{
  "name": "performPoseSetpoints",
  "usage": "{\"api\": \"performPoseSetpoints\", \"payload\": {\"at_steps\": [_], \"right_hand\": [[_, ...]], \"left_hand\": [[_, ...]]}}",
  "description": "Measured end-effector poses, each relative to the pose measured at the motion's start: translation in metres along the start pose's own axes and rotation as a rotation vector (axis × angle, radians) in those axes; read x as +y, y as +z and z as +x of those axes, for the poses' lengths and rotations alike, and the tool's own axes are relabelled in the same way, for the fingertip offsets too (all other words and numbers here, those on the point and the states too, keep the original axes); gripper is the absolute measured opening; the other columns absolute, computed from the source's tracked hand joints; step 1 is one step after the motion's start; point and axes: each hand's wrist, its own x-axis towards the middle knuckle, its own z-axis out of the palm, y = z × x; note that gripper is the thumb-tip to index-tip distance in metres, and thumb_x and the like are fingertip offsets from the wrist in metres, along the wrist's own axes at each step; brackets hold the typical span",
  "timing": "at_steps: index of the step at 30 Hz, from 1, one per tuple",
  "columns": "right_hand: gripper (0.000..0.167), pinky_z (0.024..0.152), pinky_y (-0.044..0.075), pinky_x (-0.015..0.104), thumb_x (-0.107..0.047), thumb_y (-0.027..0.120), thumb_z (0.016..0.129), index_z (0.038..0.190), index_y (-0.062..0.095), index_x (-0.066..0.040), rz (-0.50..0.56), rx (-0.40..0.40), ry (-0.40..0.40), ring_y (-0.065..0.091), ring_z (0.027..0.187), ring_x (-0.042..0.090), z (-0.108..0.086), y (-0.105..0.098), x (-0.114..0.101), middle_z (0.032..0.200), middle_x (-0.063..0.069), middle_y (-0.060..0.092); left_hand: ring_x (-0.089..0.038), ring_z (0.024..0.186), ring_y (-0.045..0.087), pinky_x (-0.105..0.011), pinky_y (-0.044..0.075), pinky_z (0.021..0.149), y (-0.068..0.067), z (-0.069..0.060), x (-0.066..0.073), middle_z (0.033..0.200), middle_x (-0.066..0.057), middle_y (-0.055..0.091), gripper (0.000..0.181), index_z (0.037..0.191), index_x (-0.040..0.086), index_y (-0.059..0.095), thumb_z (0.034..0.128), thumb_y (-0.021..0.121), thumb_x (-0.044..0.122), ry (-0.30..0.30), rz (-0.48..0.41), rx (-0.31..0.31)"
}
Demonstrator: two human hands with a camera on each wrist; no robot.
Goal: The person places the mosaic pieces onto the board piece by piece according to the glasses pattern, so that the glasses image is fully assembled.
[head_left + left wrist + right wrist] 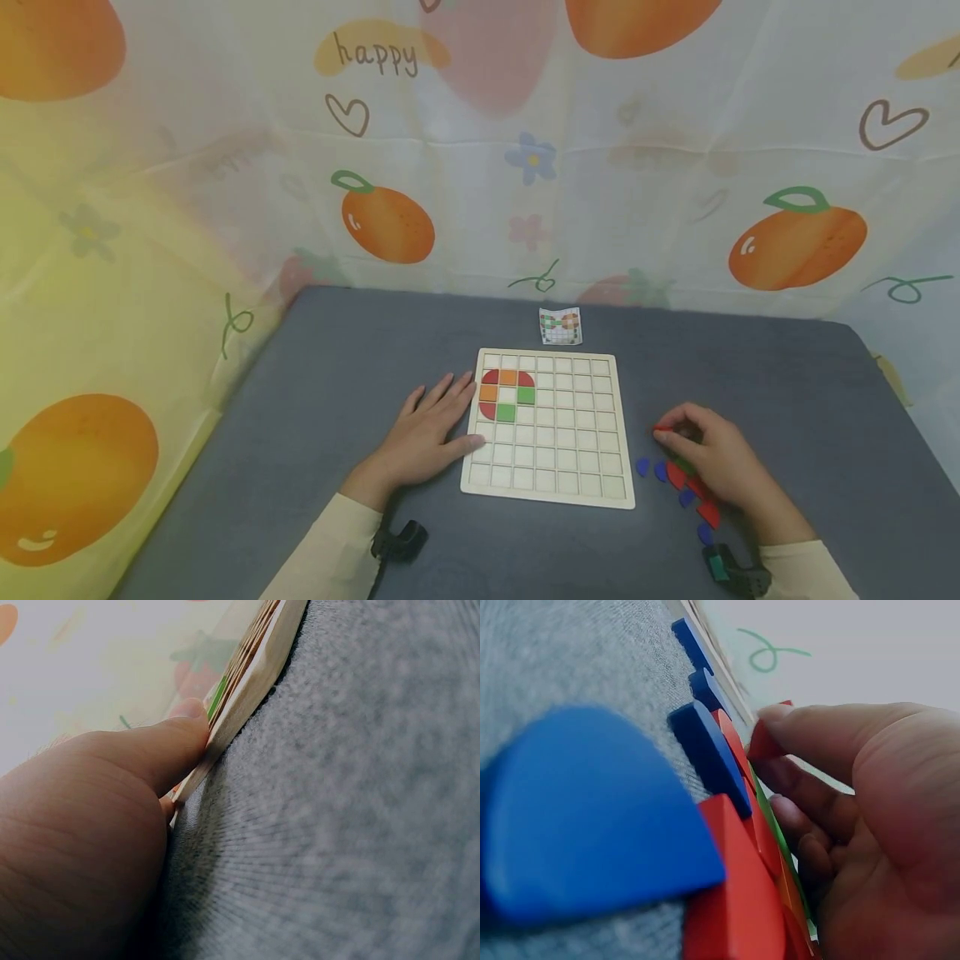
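A square wooden grid board (555, 492) lies flat on the table, with red, orange and green pieces set in a ring of cells at its upper left. My left hand (431, 433) rests at the board's left edge, fingers spread and thumb (169, 746) touching the rim. To the right of the board, my right hand (712, 454) pinches a red quarter-circle piece (765, 742) between thumb and finger. Below that hand lie loose pieces: blue ones (600, 817), red ones (731, 877) and a green one (772, 814), partly hidden by the hand.
A small printed card (560, 326) with a coloured grid pattern lies behind the board. Grey cloth covers the table (360, 350). A fruit-print curtain (465, 167) hangs along the back and left side.
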Motion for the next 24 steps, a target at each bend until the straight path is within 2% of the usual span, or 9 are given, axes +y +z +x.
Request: {"api": "performPoseSetpoints", "payload": {"at_steps": [7,13,19,24], "right_hand": [[0.012,0.079,0.054,0.034,-0.019,0.074,0.107,0.117,0.076,-0.012,-0.005,0.085,-0.029,0.067,0.096,0.021,-0.001,-0.001,-0.005,0.107,-0.001,0.074],[0.016,0.078,0.052,0.023,-0.014,0.075,0.106,0.121,0.079,-0.011,-0.029,0.183,-0.086,0.065,0.096,0.014,-0.002,-0.003,-0.008,0.110,-0.001,0.072],[0.022,0.071,0.053,0.024,-0.008,0.077,0.104,0.126,0.075,-0.005,0.012,0.197,-0.081,0.069,0.086,0.014,-0.005,-0.003,-0.016,0.102,0.001,0.072],[0.019,0.072,0.053,0.023,-0.011,0.081,0.102,0.119,0.077,-0.006,0.033,0.212,-0.082,0.067,0.085,0.012,-0.005,-0.003,-0.025,0.101,0.001,0.073]], "left_hand": [[-0.024,0.166,0.010,-0.060,0.003,0.128,0.000,0.000,0.000,0.180,0.002,0.019,0.090,0.175,0.016,0.026,0.1064,0.059,0.063,-0.002,-0.007,0.003],[-0.024,0.166,0.010,-0.060,0.003,0.128,0.000,0.000,0.000,0.180,0.002,0.019,0.090,0.175,0.016,0.025,0.1065,0.058,0.065,-0.003,0.002,0.000],[-0.024,0.166,0.010,-0.060,0.003,0.128,0.000,0.000,0.000,0.180,0.002,0.019,0.090,0.175,0.016,0.025,0.1067,0.058,0.064,-0.002,-0.003,-0.002],[-0.024,0.166,0.009,-0.060,0.003,0.128,0.000,0.000,0.000,0.180,0.003,0.019,0.090,0.175,0.017,0.025,0.1065,0.058,0.064,-0.004,-0.004,-0.002]]}}
